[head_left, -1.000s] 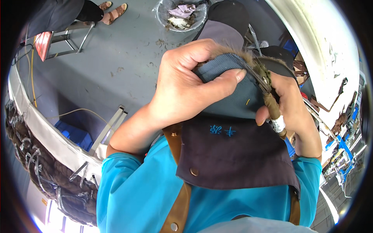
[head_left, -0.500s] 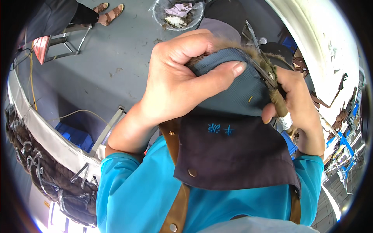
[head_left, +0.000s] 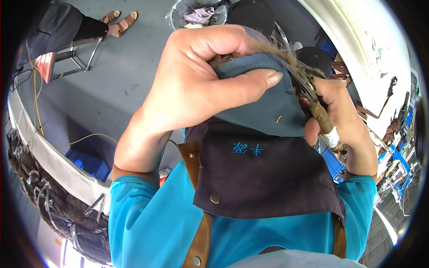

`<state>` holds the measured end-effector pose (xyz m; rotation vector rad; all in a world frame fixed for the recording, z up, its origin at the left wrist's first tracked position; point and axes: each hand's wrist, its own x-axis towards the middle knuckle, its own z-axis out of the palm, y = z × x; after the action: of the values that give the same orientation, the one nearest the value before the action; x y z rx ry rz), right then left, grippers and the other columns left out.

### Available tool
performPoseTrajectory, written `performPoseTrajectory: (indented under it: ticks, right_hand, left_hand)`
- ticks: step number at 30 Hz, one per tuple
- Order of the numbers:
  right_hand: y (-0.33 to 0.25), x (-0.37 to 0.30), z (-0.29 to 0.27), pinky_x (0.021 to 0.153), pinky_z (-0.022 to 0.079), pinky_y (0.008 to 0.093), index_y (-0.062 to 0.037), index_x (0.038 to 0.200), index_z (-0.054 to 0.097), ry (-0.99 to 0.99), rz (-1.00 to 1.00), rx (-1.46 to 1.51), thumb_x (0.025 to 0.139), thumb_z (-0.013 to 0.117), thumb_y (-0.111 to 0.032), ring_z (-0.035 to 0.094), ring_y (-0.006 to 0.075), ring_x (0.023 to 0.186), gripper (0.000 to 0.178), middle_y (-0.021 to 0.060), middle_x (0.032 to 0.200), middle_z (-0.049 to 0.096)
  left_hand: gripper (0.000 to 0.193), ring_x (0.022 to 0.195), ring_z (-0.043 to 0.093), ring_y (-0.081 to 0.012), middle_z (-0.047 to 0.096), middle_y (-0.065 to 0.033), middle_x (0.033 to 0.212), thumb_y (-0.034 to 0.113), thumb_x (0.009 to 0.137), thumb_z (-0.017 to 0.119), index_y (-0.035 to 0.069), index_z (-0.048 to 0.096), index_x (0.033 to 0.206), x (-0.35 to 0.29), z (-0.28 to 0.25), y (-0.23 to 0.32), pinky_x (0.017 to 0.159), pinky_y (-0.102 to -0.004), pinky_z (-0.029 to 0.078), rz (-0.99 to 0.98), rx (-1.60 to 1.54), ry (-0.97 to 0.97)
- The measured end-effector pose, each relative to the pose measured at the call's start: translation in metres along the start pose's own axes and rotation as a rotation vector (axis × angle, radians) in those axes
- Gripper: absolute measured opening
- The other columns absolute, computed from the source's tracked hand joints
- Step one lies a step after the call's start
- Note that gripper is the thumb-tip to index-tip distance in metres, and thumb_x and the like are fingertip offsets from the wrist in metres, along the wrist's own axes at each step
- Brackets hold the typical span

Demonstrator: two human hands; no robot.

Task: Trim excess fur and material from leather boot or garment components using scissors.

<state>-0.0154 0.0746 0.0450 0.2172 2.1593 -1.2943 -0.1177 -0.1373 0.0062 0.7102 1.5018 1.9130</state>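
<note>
A dark teal ribbed cloth piece [head_left: 263,105] with brown fur [head_left: 263,47] along its far edge is held up in front of my chest. My left hand [head_left: 196,76] is closed on it, the thumb lying across the ribbed side and the bent fingers at the fur. On the right, my right hand [head_left: 337,102] grips a pair of scissors [head_left: 322,117] with handles wrapped in olive and white material. One blade points up and away; the other lies along the furry edge. The right fingers are partly hidden behind the scissors. A short yellow thread [head_left: 278,119] sits on the cloth.
A lined waste bin [head_left: 199,15] with scraps stands on the floor ahead. At the far left a person's sandalled feet [head_left: 120,24] show beside a metal-legged stool [head_left: 80,62]. Dark bundled material [head_left: 49,210] lies lower left, and a white curved surface [head_left: 375,49] runs along the right.
My left hand and forearm have shifted slightly left and closer. The cloth has tilted a little, and the scissors' blades remain at its fur edge. The floor scene has slid up and left.
</note>
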Motion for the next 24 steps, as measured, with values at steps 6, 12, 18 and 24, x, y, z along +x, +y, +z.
performPoseTrajectory:
  ticks: [6,12,18,24]
  right_hand:
    - [-0.004,0.001,-0.009,0.048,0.038,0.0258,0.0018,0.077,0.052,0.024,-0.223,-0.145,0.066,0.070,-0.003,0.049,0.0080,0.053,0.021,0.0058,0.058,0.056]
    - [-0.005,0.003,-0.010,0.046,0.035,0.0267,0.0018,0.076,0.052,-0.007,-0.245,-0.156,0.067,0.069,-0.006,0.044,0.0087,0.050,0.021,0.0059,0.055,0.053]
    - [0.005,0.000,-0.009,0.046,0.037,0.0260,0.0019,0.076,0.052,-0.029,-0.202,-0.093,0.070,0.067,-0.008,0.048,0.0078,0.051,0.018,0.0069,0.056,0.055]
    - [0.000,-0.004,-0.016,0.046,0.036,0.0274,0.0023,0.077,0.052,-0.015,-0.178,-0.159,0.066,0.074,-0.013,0.043,0.0094,0.051,0.028,0.0075,0.055,0.052]
  left_hand:
    - [0.010,0.063,0.050,-0.0060,0.055,-0.0007,0.068,-0.005,0.068,0.066,-0.002,0.060,0.074,0.006,-0.007,0.004,0.057,-0.0196,0.038,-0.089,0.022,-0.079]
    - [0.012,0.066,0.053,-0.0060,0.058,-0.0006,0.071,-0.002,0.068,0.068,-0.002,0.061,0.078,0.010,-0.011,0.004,0.060,-0.0198,0.040,-0.160,0.109,-0.143]
    - [0.016,0.069,0.055,-0.0067,0.061,-0.0020,0.075,0.000,0.068,0.069,-0.003,0.062,0.083,0.014,-0.015,0.004,0.064,-0.0203,0.043,-0.150,0.213,-0.240]
    - [0.021,0.074,0.057,-0.0080,0.063,-0.0036,0.078,0.001,0.067,0.070,-0.004,0.063,0.087,0.020,-0.015,0.007,0.069,-0.0218,0.045,-0.143,0.295,-0.278]
